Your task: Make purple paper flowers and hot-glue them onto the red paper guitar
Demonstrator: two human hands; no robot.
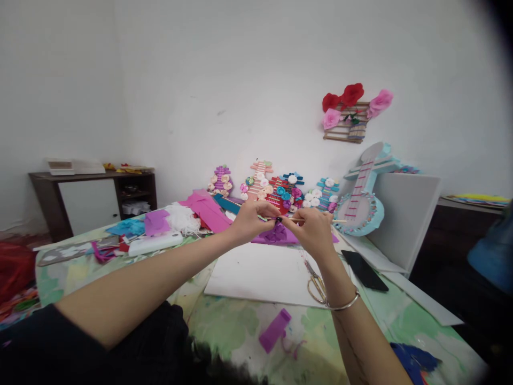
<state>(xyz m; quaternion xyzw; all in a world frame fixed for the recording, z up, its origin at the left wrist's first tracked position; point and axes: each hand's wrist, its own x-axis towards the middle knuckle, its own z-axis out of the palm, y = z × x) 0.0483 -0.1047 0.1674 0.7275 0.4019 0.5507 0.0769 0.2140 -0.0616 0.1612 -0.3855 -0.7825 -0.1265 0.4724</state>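
Above a white board (256, 272), my left hand (255, 220) and my right hand (315, 230) meet, fingertips close together. A thin wooden stick (340, 221) runs level through my right hand, its end poking out on the right. My left hand's fingers are closed in a pinch at the stick's other end, on what looks like purple crepe paper; the fingers partly hide it. Crumpled purple crepe paper (276, 234) shows just below the fingertips. Gold-handled scissors (317, 289) lie on the board's right side, beside my right wrist.
A purple paper strip (275, 330) lies near the front of the table. Colourful flower-trimmed guitar models (276, 192) line the wall, with a large light-blue one (363, 206) to the right. A black phone (364, 270) lies at right; pink paper (206, 208) and white shreds (182, 218) at left.
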